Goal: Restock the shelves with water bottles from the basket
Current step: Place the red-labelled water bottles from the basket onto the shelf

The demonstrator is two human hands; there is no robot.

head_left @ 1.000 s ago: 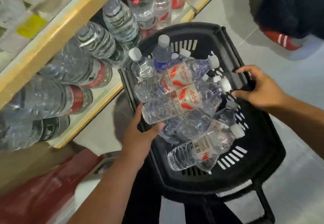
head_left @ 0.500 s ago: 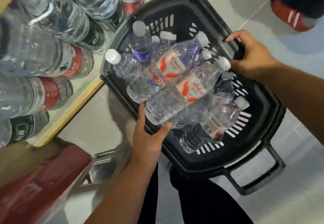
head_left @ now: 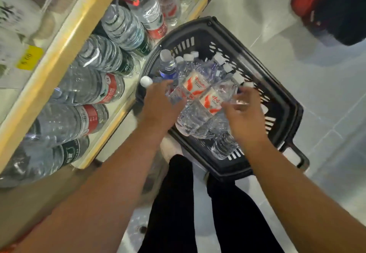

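Note:
A black plastic basket (head_left: 278, 94) stands on the floor, holding several small clear water bottles with white caps. Two with red-and-white labels (head_left: 195, 83) lie on top, and a blue-labelled one (head_left: 168, 64) stands at the far left. My left hand (head_left: 160, 104) lies palm-down on the left side of the pile. Its fingers curl beside a small bottle whose white cap (head_left: 146, 81) pokes out, and the grip is hidden. My right hand (head_left: 245, 114) hovers over the right side of the pile with blurred fingers spread, holding nothing.
Yellow-edged shelves (head_left: 59, 51) run along the left. The lower shelf (head_left: 111, 128) is packed with large water bottles (head_left: 89, 88) lying on their sides. My black-trousered legs (head_left: 178, 203) are just below the basket. Another person's red shoe (head_left: 305, 1) is on the pale tiled floor at top right.
My right hand let go of the basket's rim and moved in over the bottles. My left hand left the near rim and slid up onto the left of the pile.

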